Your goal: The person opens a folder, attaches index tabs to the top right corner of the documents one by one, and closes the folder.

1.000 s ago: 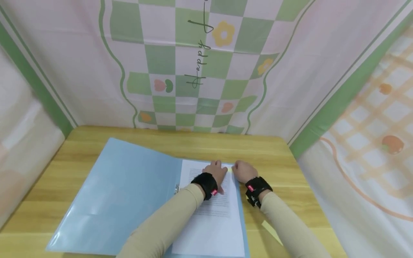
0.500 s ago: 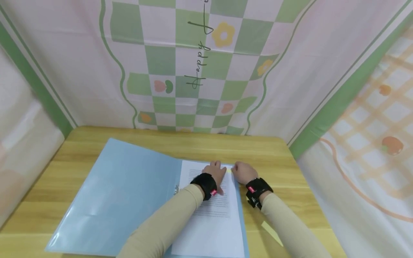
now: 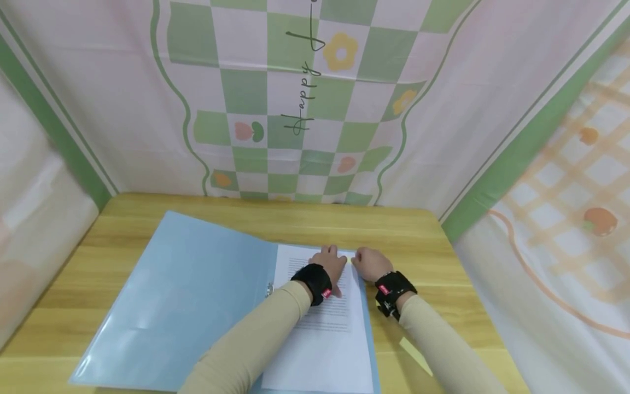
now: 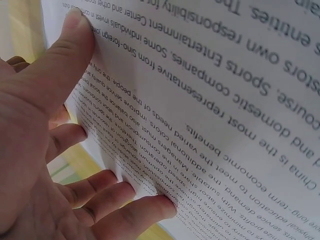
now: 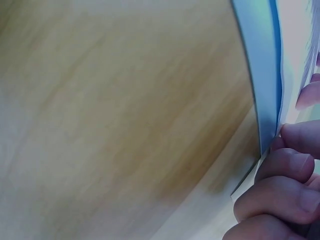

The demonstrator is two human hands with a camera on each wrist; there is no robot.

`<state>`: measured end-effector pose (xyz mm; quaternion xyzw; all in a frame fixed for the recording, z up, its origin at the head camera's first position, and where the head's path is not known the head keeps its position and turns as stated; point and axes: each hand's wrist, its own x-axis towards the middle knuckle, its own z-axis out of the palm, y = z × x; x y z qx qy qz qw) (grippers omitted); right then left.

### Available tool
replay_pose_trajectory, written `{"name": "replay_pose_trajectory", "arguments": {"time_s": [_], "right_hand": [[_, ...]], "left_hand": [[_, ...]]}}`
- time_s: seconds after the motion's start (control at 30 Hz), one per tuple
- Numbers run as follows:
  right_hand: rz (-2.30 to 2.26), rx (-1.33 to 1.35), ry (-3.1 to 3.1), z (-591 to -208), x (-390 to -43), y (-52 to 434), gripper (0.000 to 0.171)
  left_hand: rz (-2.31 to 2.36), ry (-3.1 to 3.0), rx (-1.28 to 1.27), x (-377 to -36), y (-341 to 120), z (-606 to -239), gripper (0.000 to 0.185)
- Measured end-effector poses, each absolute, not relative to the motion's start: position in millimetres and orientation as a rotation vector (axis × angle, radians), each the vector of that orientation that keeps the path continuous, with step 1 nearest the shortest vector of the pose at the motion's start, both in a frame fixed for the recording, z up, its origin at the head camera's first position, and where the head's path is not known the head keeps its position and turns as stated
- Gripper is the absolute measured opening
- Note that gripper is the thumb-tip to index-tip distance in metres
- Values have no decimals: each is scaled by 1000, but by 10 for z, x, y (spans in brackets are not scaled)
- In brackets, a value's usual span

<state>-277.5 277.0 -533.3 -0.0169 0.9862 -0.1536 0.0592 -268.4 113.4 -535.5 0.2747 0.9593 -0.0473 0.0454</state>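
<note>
An opened blue ring folder [image 3: 197,306] lies on the wooden table with printed paper [image 3: 320,361] on its right side. My left hand [image 3: 328,267] rests on the upper part of the page, fingers spread; in the left wrist view its fingertips [image 4: 160,205] touch the printed text. At the page's upper right corner my right hand [image 3: 372,264] is curled, pinching the end of a small yellow sticky note [image 3: 350,260]. In the right wrist view, the right thumb [image 5: 302,136] and index finger meet right at the paper's edge, next to the folder's border. Most of the note is hidden.
A pale yellow strip of sticky notes [image 3: 415,355] lies on the table [image 3: 458,323], beside the right forearm. Metal rings [image 3: 269,289] show at the folder's spine. Patterned cloth [image 3: 295,98] hangs behind the table and along both sides.
My right hand has shifted very slightly left at the page's corner. My left hand stays on the page with barely any movement, and the folder lies as before.
</note>
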Motion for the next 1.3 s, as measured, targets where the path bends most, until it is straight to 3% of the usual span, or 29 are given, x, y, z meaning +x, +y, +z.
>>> {"name": "replay_pose_trajectory", "arguments": {"time_s": [1.3], "right_hand": [[-543, -14, 2949, -5407, -2794, 2816, 29]], "left_hand": [[-314, 2902, 900, -2723, 1115, -5346, 108]]}}
